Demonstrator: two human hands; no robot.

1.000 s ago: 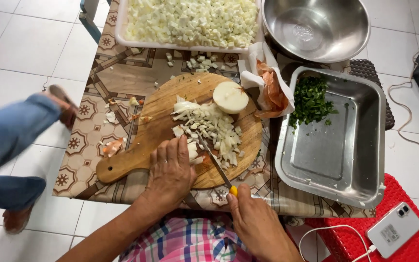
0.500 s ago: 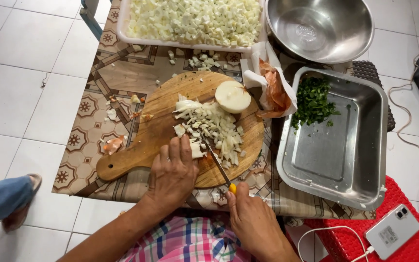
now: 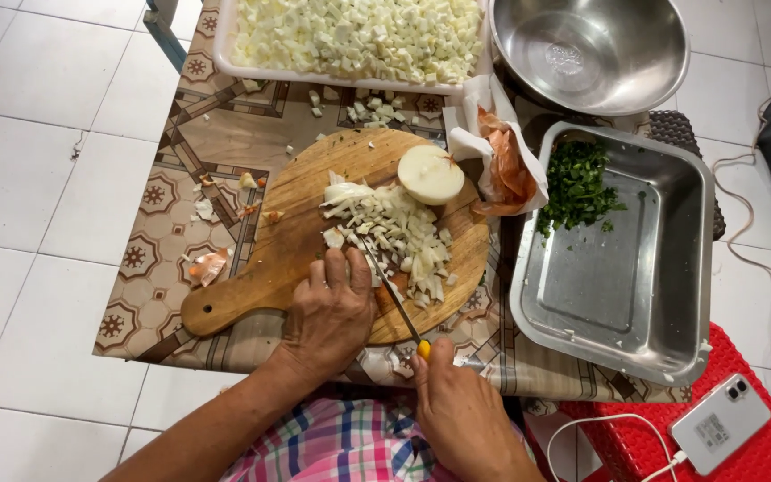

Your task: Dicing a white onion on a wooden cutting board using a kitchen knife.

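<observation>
Onion on the round board, partly diced

Onion pieces (image 3: 399,234) lie heaped mid-board on the wooden cutting board (image 3: 287,254), some finely cut, some in longer strips at the far edge of the pile. Half onion (image 3: 431,174), uncut, sits cut face up at the board's far side, touching the heap.

Left hand (image 3: 332,308) rests flat on the board's near edge, fingers together and curled, tips pressed onto the near end of the pile. Right hand (image 3: 461,406), just off the board's near rim, is closed around the yellow-handled knife (image 3: 394,299); blade angles across the heap beside the left fingertips.

Progress, judged: pile roughly half reduced; strips and the whole half remain.

Beyond the board: white tray (image 3: 225,54) full of diced pieces. Right of board: paper with onion skins (image 3: 501,165), steel pan (image 3: 662,268) holding chopped greens (image 3: 575,183), steel bowl (image 3: 586,54) behind it. Skin scraps left of the board on the patterned tablecloth (image 3: 149,259).
</observation>
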